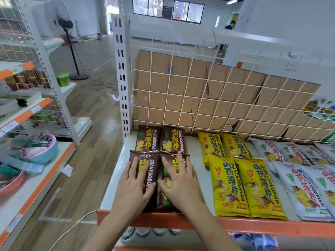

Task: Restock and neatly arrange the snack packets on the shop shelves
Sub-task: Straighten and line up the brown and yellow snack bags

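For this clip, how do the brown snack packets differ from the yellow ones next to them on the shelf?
The brown packets are dark brown and sit at the left end of the shelf; the yellow packets are bright yellow, to their right. The left hand and right hand press flat on the front brown packets; nothing touches the yellow packets. Both groups lie flat in two-by-two blocks with the same SHANYAOBOPIAN print.
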Motion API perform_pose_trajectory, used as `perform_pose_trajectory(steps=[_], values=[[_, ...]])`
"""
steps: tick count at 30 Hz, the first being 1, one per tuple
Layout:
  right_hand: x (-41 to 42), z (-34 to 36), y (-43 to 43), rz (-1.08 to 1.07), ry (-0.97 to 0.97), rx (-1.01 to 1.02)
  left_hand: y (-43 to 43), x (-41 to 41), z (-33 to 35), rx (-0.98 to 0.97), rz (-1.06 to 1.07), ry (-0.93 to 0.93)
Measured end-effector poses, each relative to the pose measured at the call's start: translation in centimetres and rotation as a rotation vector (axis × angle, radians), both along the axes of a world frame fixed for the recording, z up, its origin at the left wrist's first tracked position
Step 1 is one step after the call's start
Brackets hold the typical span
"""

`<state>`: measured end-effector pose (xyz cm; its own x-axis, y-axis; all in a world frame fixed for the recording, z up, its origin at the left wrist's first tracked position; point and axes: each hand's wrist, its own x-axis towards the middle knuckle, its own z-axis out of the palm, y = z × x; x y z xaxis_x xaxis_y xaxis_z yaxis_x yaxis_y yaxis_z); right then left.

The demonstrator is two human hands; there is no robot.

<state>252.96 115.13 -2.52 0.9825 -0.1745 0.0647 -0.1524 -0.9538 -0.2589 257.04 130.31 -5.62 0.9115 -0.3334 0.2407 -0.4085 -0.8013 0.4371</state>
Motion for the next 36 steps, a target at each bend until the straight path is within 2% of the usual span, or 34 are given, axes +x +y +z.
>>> perform_pose_trajectory(steps=[11, 17, 22, 27, 36], values=[[-0.1, -0.1, 0.2, -0.042, -0.017, 0.023, 0.1, -0.4, 0.9, -0.072, -0.021, 0.155], [-0.6, 0.1, 0.5, -0.054, -0.022, 0.012, 0.1, -0.1, 1.1, -0.071, -0.05, 0.164], [-1.3, 0.3, 0.1, -0.062, -0.044, 0.077, 0.8, 0.0, 1.5, -0.239, -0.076, 0.169], [-2.9, 1.7, -2.8, -0.095, -0.12, 0.065, 2.9, 0.5, 2.2, -0.264, -0.037, 0.056], [-8.3, 2.2, -7.7, -0.137, -0.238, 0.038, 7.0, -1.1, 2.8, -0.115, 0.044, -0.098]])
